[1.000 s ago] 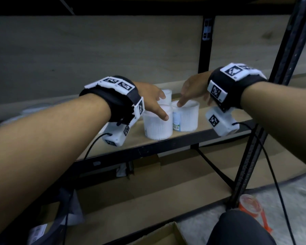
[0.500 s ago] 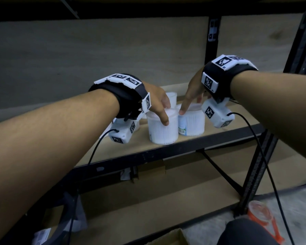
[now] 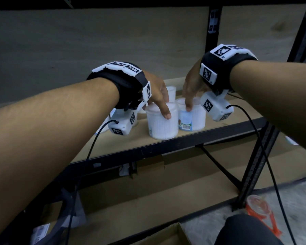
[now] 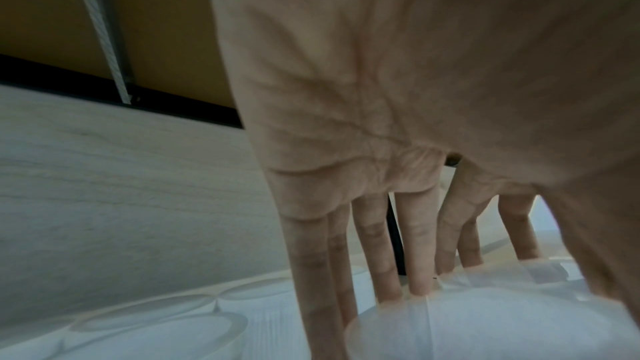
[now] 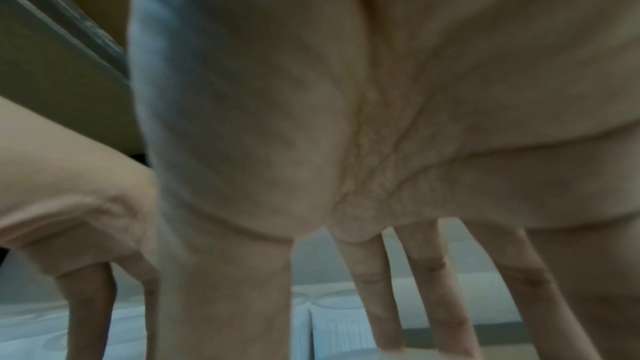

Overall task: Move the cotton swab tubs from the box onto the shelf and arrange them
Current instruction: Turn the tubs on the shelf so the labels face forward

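Two clear cotton swab tubs stand side by side near the front edge of the wooden shelf [image 3: 219, 128]. My left hand [image 3: 157, 92] grips the left tub [image 3: 162, 124] from above, thumb on its front wall and fingers [image 4: 419, 242] down behind its rim [image 4: 484, 325]. In the same way my right hand [image 3: 191, 89] grips the right tub [image 3: 194, 119], which has a blue label with a barcode. A third tub [image 3: 171, 91] stands just behind them. In the right wrist view the right hand [image 5: 311, 119] reaches down over white tubs [image 5: 339, 325].
More tubs [image 4: 155, 322] stand in rows to the left on the shelf. A black post [image 3: 212, 32] rises behind and another [image 3: 258, 165] stands front right. A lower shelf [image 3: 148, 200], a cardboard box [image 3: 166, 234] and an orange object [image 3: 258, 207] lie below.
Both hands have come down over the two front tubs. Fingertips that only touched the lids now reach round the rims, with the thumbs on the front walls.
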A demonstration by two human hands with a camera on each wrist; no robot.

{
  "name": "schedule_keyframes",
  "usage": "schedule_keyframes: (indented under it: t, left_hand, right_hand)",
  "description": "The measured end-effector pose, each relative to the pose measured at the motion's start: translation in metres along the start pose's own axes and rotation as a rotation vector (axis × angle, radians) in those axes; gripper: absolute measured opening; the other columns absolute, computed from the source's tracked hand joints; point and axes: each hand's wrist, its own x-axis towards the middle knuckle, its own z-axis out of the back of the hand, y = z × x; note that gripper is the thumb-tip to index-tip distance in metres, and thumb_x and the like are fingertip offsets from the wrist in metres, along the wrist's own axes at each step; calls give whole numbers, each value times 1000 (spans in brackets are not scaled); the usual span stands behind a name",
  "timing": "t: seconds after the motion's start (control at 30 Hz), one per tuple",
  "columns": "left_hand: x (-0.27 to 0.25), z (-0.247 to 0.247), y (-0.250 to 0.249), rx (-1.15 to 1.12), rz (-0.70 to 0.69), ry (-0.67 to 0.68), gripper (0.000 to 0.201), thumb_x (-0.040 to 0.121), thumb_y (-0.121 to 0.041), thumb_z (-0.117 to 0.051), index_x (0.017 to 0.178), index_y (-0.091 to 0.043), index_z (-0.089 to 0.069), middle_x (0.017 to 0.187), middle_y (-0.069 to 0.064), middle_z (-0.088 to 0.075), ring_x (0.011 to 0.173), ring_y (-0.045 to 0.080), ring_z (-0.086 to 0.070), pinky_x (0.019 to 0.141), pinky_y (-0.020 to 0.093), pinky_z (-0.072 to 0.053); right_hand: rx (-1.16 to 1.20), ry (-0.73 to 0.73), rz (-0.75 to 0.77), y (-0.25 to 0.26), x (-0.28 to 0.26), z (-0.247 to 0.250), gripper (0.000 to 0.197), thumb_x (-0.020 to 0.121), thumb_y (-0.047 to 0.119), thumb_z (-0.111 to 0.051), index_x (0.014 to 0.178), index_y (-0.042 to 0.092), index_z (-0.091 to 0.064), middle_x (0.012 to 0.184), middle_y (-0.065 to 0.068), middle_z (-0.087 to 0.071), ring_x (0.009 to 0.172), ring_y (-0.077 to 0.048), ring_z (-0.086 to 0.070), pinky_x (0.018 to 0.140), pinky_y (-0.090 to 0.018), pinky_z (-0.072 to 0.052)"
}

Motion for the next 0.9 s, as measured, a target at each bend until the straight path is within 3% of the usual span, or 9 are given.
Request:
schedule_keyframes:
  t: [0.13,0.23,0.3,0.43,0.57,0.67,0.73,0.8,0.9]
  left_hand:
    - [4,0,-2,-6,22,-10,77,39,-61,-91,104,-25,-74,104,3,-75,96,25,-73,83,43,-60]
    - [6,0,-5,30,53,-60,77,53,-60,-87,112,-14,-71,108,6,-73,89,22,-71,85,38,-59]
    - [10,0,-5,53,81,-92,77,56,-62,-85,110,-9,-70,101,5,-68,79,18,-64,80,33,-57]
    - [13,1,-7,71,166,-113,74,40,-75,-83,83,-16,-68,71,-1,-66,54,15,-63,68,26,-53]
    - [14,1,-8,72,234,-87,75,46,-77,-80,76,-9,-72,65,5,-74,61,18,-70,69,26,-55]
    - [12,-1,-12,99,282,-15,72,57,-79,-72,53,-7,-71,56,6,-72,77,19,-70,76,28,-51]
    - [11,-3,-15,79,285,-30,72,68,-74,-69,59,-2,-65,45,6,-65,74,19,-66,69,27,-47]
    - [11,-4,-17,79,292,-2,76,75,-73,-63,73,3,-64,48,9,-66,76,21,-65,65,25,-46]
    - [8,-5,-16,56,287,-32,74,71,-76,-64,70,-1,-66,45,6,-65,63,16,-64,58,24,-44]
  right_hand:
    - [-29,-62,35,-2,-3,-3,72,76,24,-80,140,15,-49,137,-9,-55,120,-30,-55,101,-38,-46]
    - [-52,-48,72,-3,-3,-5,70,76,16,-80,138,18,-49,128,-5,-60,105,-23,-61,98,-36,-49]
    - [-94,-113,105,-4,-6,-5,76,72,15,-82,138,26,-46,124,1,-58,98,-17,-58,86,-32,-50]
    - [-114,-167,147,-6,-6,-10,84,70,8,-82,140,32,-42,132,0,-54,113,-21,-56,57,-22,-46]
    - [-111,-147,173,-4,-7,-12,88,69,3,-81,140,35,-39,134,-1,-54,116,-22,-57,65,-21,-50]
    - [-101,-166,186,-5,-9,-13,89,71,-1,-79,141,33,-37,136,4,-52,116,-20,-56,63,-19,-47]
    - [-117,-170,191,-5,-10,-14,89,71,-2,-78,142,33,-36,138,7,-50,113,-18,-55,65,-19,-47]
    - [-124,-151,201,-7,-9,-14,88,72,-3,-77,142,32,-35,139,8,-49,108,-16,-55,71,-21,-48]
    - [-114,-126,213,-7,-8,-13,92,74,-3,-76,145,34,-30,144,8,-45,110,-17,-54,85,-28,-50]
